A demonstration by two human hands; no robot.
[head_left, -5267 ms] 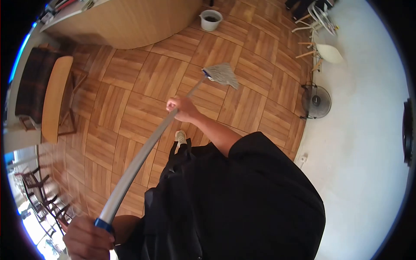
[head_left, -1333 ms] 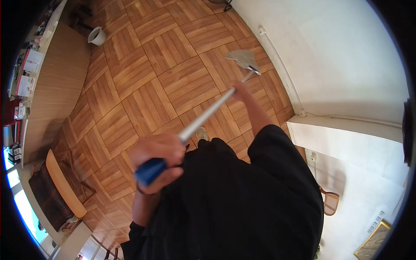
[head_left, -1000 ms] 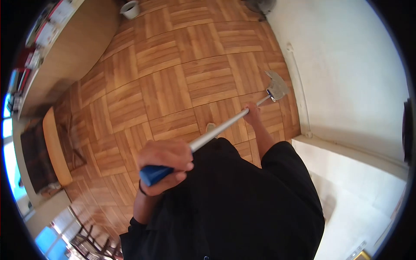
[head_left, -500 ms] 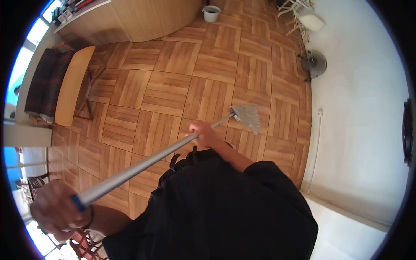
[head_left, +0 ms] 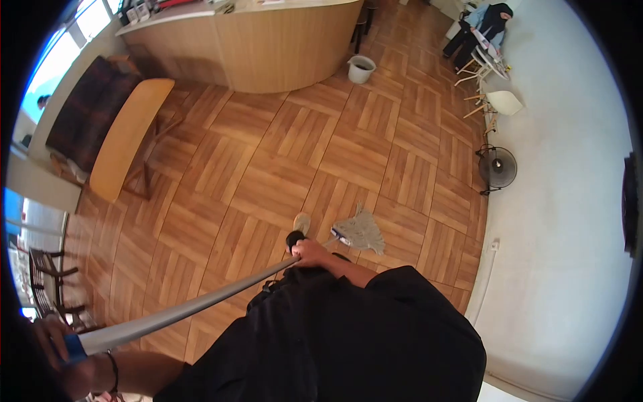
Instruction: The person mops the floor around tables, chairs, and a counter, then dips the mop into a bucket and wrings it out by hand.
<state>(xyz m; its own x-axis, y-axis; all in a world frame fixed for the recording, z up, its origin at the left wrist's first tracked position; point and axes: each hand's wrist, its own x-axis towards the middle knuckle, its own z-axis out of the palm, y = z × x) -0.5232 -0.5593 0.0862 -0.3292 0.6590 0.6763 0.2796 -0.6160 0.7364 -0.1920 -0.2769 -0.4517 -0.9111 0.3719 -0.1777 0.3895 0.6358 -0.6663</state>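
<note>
A mop with a grey handle (head_left: 194,305) slants across the view, from the lower left to the floor in front of me. My left hand (head_left: 59,355), dim at the frame's edge, is closed around the blue end of the handle. Farther down the shaft, my right hand (head_left: 309,254) grips it with wrapped fingers. The grey string mop head (head_left: 362,231) lies spread on the wood-patterned floor (head_left: 268,181), just beyond my right forearm. One light shoe tip (head_left: 302,222) shows beside my right hand.
A curved wooden counter (head_left: 281,53) stands ahead, with a white bucket (head_left: 360,70) by its end. On the left are a bench (head_left: 87,114) and a narrow table (head_left: 127,141). A fan (head_left: 497,166), a white chair (head_left: 504,102) and a person (head_left: 485,30) are along the right wall.
The mop head has come nearer to my feet, its strings fanned out differently. My left hand has moved outward and down toward the frame's edge. The view has tilted up, bringing the person into sight.
</note>
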